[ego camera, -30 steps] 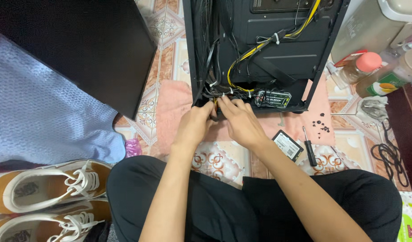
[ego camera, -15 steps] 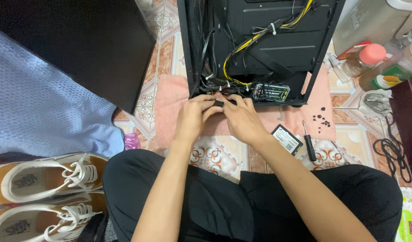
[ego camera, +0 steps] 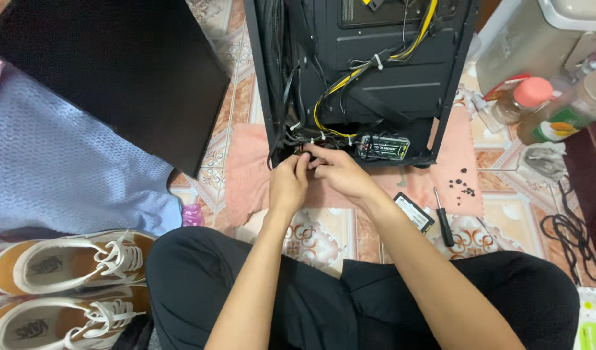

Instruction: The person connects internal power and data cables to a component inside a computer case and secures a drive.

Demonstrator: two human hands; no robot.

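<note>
computer case (ego camera: 401, 71) open at top centre, cables (ego camera: 330, 104) bundled inside.
left hand (ego camera: 288, 181) and right hand (ego camera: 337, 172) pinch black wires at its lower edge; both have crept up-frame since earlier, with the case. screws (ego camera: 463, 185) lie on the pink cloth (ego camera: 246, 175).

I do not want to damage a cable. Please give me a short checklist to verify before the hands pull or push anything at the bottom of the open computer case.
1. Both hands at the cables: ok; left hand and right hand meet at the cable bundle.
2. Connector visible: cannot tell, fingers cover it.
3. Computer case lying steady on the pink towel: ok.
4. Screwdriver within reach: ok.
5. Loose screws away from the hands: ok.
</note>
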